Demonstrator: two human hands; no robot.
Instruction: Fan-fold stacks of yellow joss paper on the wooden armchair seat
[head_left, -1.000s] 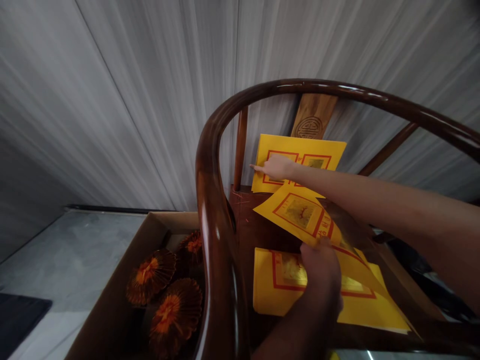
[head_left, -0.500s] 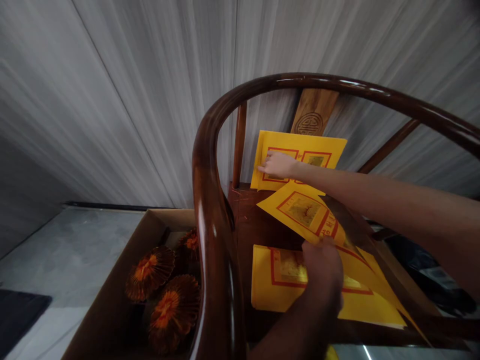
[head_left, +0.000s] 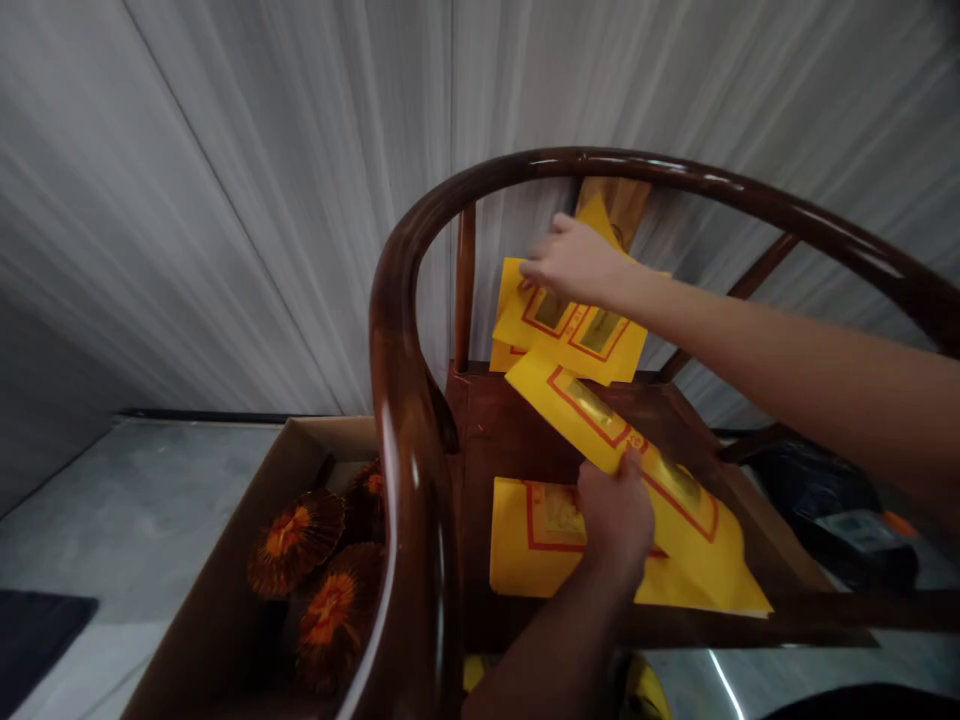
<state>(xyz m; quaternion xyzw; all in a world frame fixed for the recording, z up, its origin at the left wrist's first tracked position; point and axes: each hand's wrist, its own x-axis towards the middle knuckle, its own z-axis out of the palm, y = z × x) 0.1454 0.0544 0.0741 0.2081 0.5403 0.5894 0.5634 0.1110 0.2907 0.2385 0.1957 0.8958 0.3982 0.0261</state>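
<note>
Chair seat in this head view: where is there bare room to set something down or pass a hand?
Bare seat wood: back left, between the curved arm and the slanted yellow sheet; and right of that sheet. Crowded: the front, under the left hand.

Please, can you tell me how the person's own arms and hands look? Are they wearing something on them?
Both arms are bare as far as the view shows: the right arm and the left arm have no sleeve. The right grip and the left grip wear no glove, and I see no watch, ring, cable or marking on them.
</note>
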